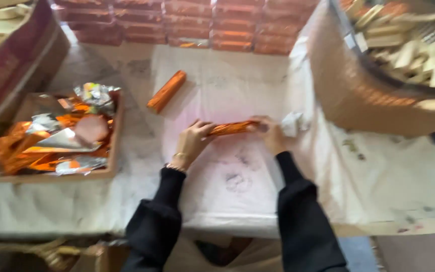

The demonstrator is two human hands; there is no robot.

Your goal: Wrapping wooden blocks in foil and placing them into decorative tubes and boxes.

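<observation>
- My left hand (191,142) pinches one end of an orange foil bar (232,128), fingers curled over it and thumb beneath; my right hand (273,137) closes on the other end, fingers pressed together round the twist of foil; the picture is blurred, so I cannot tell the finer grip.
- The bar lies level between both hands, just above or touching the white cloth (217,201) at the middle of the table; I cannot tell which.
- It looks covered in foil along its length, so I judge the wrapping of this one nearly done, with the ends the part in hand.
- One finished bar (166,90) lies apart on the cloth, up and to the left, slanted; it seems whole and closed.
- Rows of wrapped bars (187,22) stand stacked along the far edge; that is the done share, as far as I can see, and it is large.
- A flat box (114,146) at my left holds loose orange and silver foil sheets (56,138), heaped and crumpled; plenty of wrapping stock is left.
- A big carton (348,95) at my right holds pale bare blocks (409,45), piled loosely; I judge these to be the unwrapped ones, so much work remains.
- A small white crumpled scrap (294,123) sits just beside my right hand; what it is I cannot tell.
</observation>
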